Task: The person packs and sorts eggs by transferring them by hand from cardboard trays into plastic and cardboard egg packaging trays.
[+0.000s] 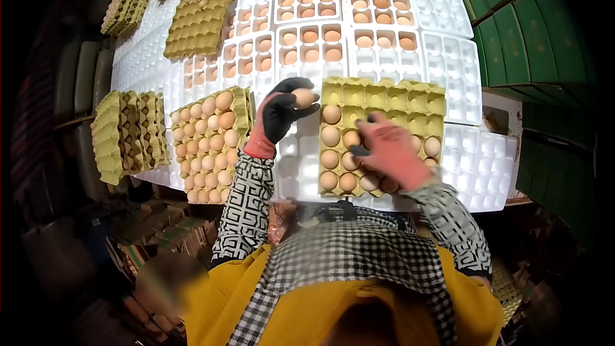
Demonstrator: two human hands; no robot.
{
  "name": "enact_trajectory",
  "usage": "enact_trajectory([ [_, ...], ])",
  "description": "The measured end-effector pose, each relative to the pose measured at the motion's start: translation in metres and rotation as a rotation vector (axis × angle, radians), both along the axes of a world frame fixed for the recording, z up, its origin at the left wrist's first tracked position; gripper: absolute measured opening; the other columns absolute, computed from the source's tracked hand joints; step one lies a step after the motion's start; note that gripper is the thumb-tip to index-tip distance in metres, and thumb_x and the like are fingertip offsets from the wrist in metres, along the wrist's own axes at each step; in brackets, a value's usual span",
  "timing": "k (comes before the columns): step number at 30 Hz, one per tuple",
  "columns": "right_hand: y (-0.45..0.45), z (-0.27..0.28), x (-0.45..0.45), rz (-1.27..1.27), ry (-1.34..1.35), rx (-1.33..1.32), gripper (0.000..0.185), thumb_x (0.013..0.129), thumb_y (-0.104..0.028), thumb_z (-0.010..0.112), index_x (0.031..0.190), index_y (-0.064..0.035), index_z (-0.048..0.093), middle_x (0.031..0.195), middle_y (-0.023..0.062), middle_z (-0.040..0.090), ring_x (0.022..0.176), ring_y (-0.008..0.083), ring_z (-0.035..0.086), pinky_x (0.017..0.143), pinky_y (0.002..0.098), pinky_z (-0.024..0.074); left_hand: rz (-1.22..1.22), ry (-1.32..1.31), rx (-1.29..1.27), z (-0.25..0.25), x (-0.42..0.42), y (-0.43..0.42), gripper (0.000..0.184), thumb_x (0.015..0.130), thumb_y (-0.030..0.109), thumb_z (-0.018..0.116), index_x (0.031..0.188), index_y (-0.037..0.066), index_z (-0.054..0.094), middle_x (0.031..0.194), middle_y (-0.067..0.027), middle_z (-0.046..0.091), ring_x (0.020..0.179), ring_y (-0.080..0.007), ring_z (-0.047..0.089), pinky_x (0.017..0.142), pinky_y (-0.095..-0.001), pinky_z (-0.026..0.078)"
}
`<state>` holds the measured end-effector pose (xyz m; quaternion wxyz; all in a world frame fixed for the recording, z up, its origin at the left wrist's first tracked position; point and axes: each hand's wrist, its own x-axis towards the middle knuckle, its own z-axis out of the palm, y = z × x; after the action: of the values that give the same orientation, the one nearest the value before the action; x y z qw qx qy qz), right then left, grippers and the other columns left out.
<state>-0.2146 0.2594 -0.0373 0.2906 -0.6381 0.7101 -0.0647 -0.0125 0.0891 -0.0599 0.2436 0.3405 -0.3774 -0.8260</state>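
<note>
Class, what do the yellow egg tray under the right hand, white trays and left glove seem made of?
Yellow egg tray: probably moulded paper pulp; matt, soft-edged cups.
White trays: likely plastic foam; smooth, thick-walled, slight sheen.
Left glove: apparently fabric at the pink cuff, with dark, rubbery-looking coating beyond; fibre unclear.

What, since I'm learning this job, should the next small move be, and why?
Probably have the right hand close its fingers gently on the egg nearest them. They reach over the filled part of the tray, while the left hand holds another egg. Blur hides whether the right hand has a grip yet.
</note>
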Motion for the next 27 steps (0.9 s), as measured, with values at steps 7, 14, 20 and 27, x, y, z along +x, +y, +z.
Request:
enact_trajectory([
  [7, 0.009, -0.003, -0.049, -0.158, -0.538, -0.188, 0.045, 0.079, -0.017, 0.069, 0.121, -0.0043, 0.062, 0.115, 0.0146, 0.065, 0.095, 0.0276, 0.067, 0.080, 0.0380, 0.0548, -0.793, -1.028, -1.172, 0.001, -0.039, 0.016, 0.058, 0.079, 0.044, 0.072, 0.127, 0.013, 0.060, 0.106, -0.0140, 0.068, 0.102, -0.0306, 0.063, 0.093, -0.0400, 0.048],
  [14, 0.021, -0.020, -0.025, 0.192, 0.291, -0.035, 0.027, 0.086, -0.014, 0.056, 0.110, -0.0091, 0.067, 0.133, 0.0185, 0.054, 0.092, 0.0253, 0.064, 0.068, 0.0347, 0.0530, -0.271, -0.407, -0.378, 0.031, -0.056, 0.005, 0.041, 0.085, 0.014, 0.073, 0.123, 0.000, 0.063, 0.092, -0.0054, 0.070, 0.068, -0.0086, 0.062, 0.056, -0.0222, 0.050],
  [20, 0.021, -0.024, -0.027, 0.338, 0.319, -0.062, 0.021, 0.084, -0.016, 0.054, 0.102, -0.0101, 0.062, 0.121, 0.0153, 0.055, 0.085, 0.0271, 0.061, 0.057, 0.0377, 0.0498, -0.185, -0.326, -0.510, 0.011, -0.182, -0.030, 0.039, 0.086, 0.017, 0.071, 0.121, 0.000, 0.063, 0.079, -0.0025, 0.064, 0.061, -0.0065, 0.057, 0.052, -0.0223, 0.047],
  [27, -0.017, -0.006, -0.190, -0.734, -0.198, -0.563, 0.057, 0.073, -0.027, 0.078, 0.124, -0.0112, 0.059, 0.110, 0.0112, 0.064, 0.095, 0.0304, 0.064, 0.081, 0.0407, 0.0515, -0.400, -0.606, -1.234, -0.041, -0.349, -0.083, 0.044, 0.081, 0.040, 0.066, 0.111, 0.007, 0.068, 0.104, -0.0152, 0.070, 0.095, -0.0327, 0.067, 0.086, -0.0396, 0.051],
])
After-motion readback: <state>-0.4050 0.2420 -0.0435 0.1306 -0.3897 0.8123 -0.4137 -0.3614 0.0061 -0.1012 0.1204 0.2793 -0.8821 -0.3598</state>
